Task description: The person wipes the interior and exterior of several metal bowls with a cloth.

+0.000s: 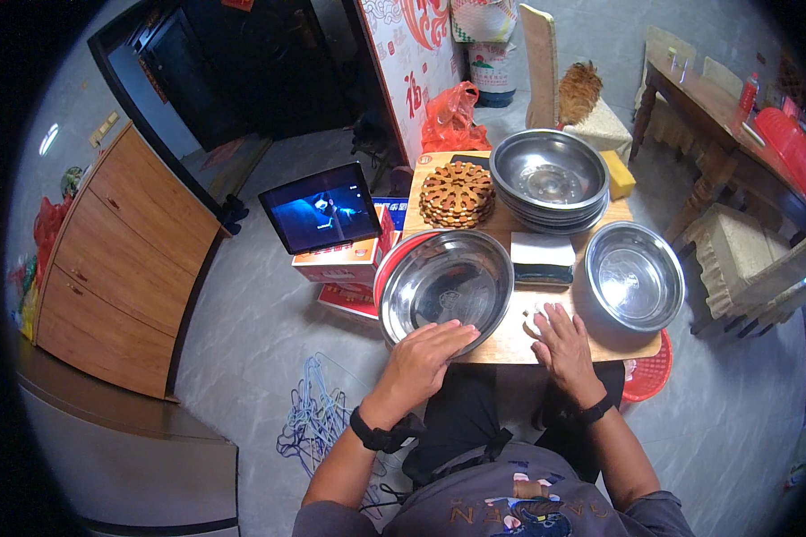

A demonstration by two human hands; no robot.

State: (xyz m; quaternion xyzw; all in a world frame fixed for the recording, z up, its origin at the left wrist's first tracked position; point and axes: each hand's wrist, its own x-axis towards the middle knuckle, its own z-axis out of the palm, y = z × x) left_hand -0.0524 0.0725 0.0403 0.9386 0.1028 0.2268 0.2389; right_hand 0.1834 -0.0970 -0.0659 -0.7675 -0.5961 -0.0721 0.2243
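Note:
My left hand (430,352) lies over the near rim of a wide steel basin (450,288), fingers straight and close together. Its thumb is hidden, so I cannot tell whether it grips the rim. Under that basin, a red one (384,265) shows along the left side. My right hand (565,346) is low over the wooden tabletop (504,342). A small crumpled white piece (536,322), perhaps tissue, peeks out by its fingertips; whether it is held is unclear. To the right of this hand sits another steel basin (635,275).
Behind are stacked steel basins (549,171), wooden trivets (457,194), a yellow sponge (618,174) and a white-topped pad (543,258). A lit tablet (322,208) leans on boxes at left. Below are clothes hangers (316,409) and a red basket (648,369).

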